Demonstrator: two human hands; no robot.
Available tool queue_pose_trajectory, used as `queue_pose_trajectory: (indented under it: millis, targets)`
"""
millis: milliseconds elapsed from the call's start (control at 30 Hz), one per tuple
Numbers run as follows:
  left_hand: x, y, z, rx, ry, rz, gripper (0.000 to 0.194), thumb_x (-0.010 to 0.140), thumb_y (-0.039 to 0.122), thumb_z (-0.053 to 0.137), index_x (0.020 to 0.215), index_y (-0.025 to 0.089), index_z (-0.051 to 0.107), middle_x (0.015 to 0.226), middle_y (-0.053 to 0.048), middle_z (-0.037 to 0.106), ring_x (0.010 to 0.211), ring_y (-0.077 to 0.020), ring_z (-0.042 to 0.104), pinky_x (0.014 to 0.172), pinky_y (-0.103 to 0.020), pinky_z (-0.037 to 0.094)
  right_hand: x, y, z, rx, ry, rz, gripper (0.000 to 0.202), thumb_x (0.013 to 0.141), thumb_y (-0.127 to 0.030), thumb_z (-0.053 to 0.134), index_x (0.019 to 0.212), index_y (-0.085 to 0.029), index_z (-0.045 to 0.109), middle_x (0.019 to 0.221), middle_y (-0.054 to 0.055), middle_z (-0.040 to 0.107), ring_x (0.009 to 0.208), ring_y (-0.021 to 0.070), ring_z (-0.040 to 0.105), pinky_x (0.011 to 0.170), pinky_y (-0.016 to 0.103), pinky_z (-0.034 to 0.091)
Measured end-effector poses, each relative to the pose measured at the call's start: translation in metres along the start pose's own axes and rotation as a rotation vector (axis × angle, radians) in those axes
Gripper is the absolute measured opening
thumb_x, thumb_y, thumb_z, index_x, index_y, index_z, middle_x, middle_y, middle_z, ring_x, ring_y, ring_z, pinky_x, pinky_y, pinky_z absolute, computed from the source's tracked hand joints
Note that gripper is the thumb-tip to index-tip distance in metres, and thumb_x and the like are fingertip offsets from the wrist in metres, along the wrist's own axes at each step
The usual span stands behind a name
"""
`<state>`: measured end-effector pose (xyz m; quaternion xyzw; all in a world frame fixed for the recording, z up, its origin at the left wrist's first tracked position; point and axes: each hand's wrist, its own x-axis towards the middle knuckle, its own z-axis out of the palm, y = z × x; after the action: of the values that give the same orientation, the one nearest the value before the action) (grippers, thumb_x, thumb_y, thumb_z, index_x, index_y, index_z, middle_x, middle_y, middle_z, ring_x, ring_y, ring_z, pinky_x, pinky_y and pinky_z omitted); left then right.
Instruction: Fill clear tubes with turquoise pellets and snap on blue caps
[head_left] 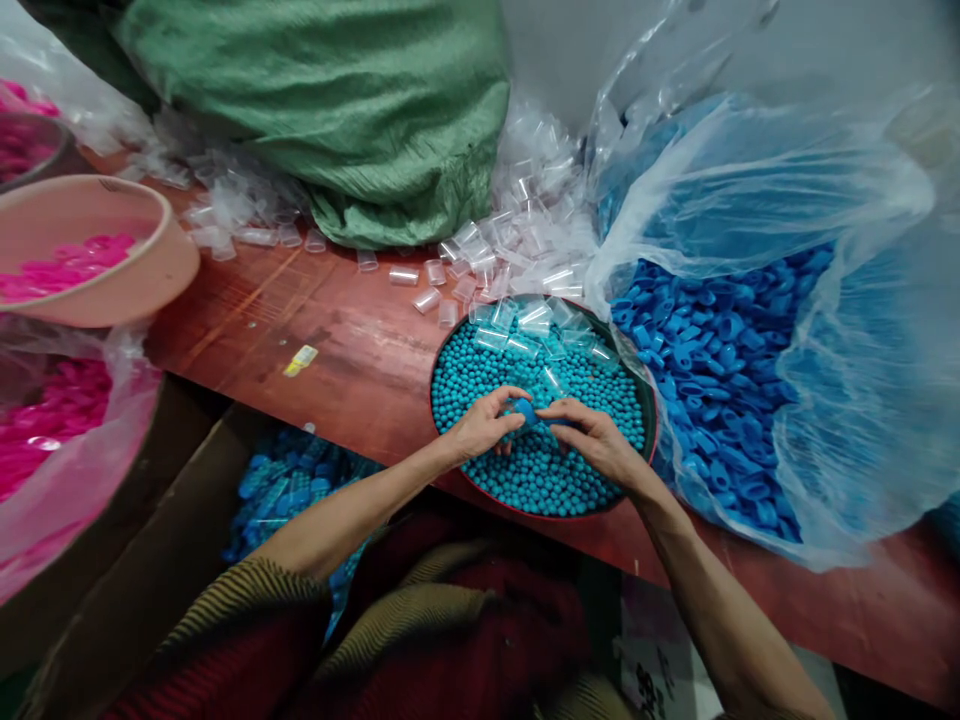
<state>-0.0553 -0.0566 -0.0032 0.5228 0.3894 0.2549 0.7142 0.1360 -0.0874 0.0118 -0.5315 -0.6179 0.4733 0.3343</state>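
Over a round basin (651,440) of small turquoise beads (544,485), both my hands are close together. My left hand (484,428) is closed on a rounded blue plastic piece (525,412), held between thumb and fingers. Just right of it, my right hand (596,440) pinches a small darker blue plastic piece (556,416), mostly covered by the fingers. Whether the two pieces touch I cannot tell. Several clear plastic tubes (517,343) lie on the beads at the basin's far side.
A clear bag (832,400) of blue plastic caps (709,350) lies right of the basin. More clear tubes (480,250) and a green sack (405,130) are behind. Left stand a peach tub (169,255) with pink pieces and, below, a box (150,520) beside filled blue tubes (289,480).
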Motion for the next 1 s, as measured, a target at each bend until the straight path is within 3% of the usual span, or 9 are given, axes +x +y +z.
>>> queue_pose_trajectory:
  millis: [100,200,333,433,533,667,833,1000]
  targets:
    - [-0.002,0.002,-0.002,0.059,-0.077,0.022,0.038,0.079,0.032,0.054,0.114,0.019,0.045,0.072,0.004,0.050,0.043,-0.0061,0.049,0.041,-0.019,0.039,0.002,0.001,-0.005,0.190,0.083,0.117,0.036,0.070,-0.035,0.068,0.103,-0.020,0.066,0.078,0.000,0.066,0.057,0.0120,0.059,0.061,0.030,0.052]
    - [-0.005,0.003,0.002,0.115,-0.054,0.066,0.047,0.082,0.032,0.050,0.127,0.021,0.040,0.072,0.004,0.049,0.046,-0.0066,0.047,0.045,-0.020,0.040,0.003,0.001,0.004,0.230,0.211,0.104,0.058,0.068,-0.036,0.069,0.122,-0.019,0.056,0.081,0.001,0.069,0.067,0.0162,0.064,0.066,0.034,0.055]
    - [-0.009,0.005,0.010,0.231,0.055,0.182,0.054,0.082,0.027,0.049,0.135,0.021,0.038,0.075,0.001,0.053,0.061,-0.0112,0.050,0.059,-0.025,0.046,-0.003,-0.007,0.023,-0.115,0.238,-0.021,0.039,0.085,-0.036,0.050,0.120,-0.020,0.059,0.109,0.009,0.068,0.099,0.0227,0.064,0.089,0.041,0.050]
    - [-0.010,0.007,0.015,0.184,0.110,0.217,0.051,0.082,0.024,0.048,0.132,0.019,0.042,0.089,-0.003,0.059,0.077,-0.0149,0.054,0.074,-0.028,0.048,-0.011,-0.010,0.036,-0.356,0.175,-0.133,0.053,0.085,-0.041,0.050,0.131,-0.016,0.047,0.127,0.015,0.057,0.115,0.0270,0.055,0.095,0.042,0.047]
    - [-0.009,0.006,0.018,0.126,0.119,0.228,0.046,0.080,0.022,0.049,0.126,0.017,0.046,0.096,-0.003,0.059,0.082,-0.0144,0.054,0.079,-0.028,0.046,-0.015,-0.008,0.045,-0.526,0.190,-0.180,0.075,0.078,-0.047,0.060,0.138,-0.011,0.034,0.120,0.019,0.056,0.105,0.0305,0.060,0.081,0.043,0.053]
    - [-0.008,0.003,0.021,0.102,0.146,0.200,0.034,0.079,0.020,0.051,0.112,0.016,0.052,0.081,0.001,0.055,0.071,-0.0110,0.049,0.070,-0.024,0.042,-0.015,-0.004,0.055,-0.715,0.290,-0.248,0.071,0.077,-0.046,0.059,0.131,-0.007,0.036,0.100,0.018,0.060,0.081,0.0296,0.064,0.057,0.039,0.054]
    - [-0.008,0.002,0.026,0.058,0.253,0.093,0.020,0.080,0.020,0.051,0.100,0.017,0.054,0.061,0.006,0.041,0.055,-0.0077,0.037,0.054,-0.021,0.031,-0.009,-0.001,0.059,-0.863,0.311,-0.337,0.068,0.077,-0.049,0.055,0.125,-0.005,0.038,0.091,0.016,0.059,0.072,0.0280,0.063,0.049,0.035,0.050]
    - [-0.013,0.005,0.020,0.173,0.257,0.131,0.018,0.082,0.022,0.051,0.099,0.017,0.053,0.062,0.006,0.040,0.057,-0.0085,0.039,0.056,-0.021,0.033,-0.004,-0.004,0.066,-0.885,0.257,-0.303,0.069,0.081,-0.050,0.051,0.129,-0.004,0.035,0.095,0.018,0.060,0.074,0.0284,0.064,0.050,0.035,0.050]
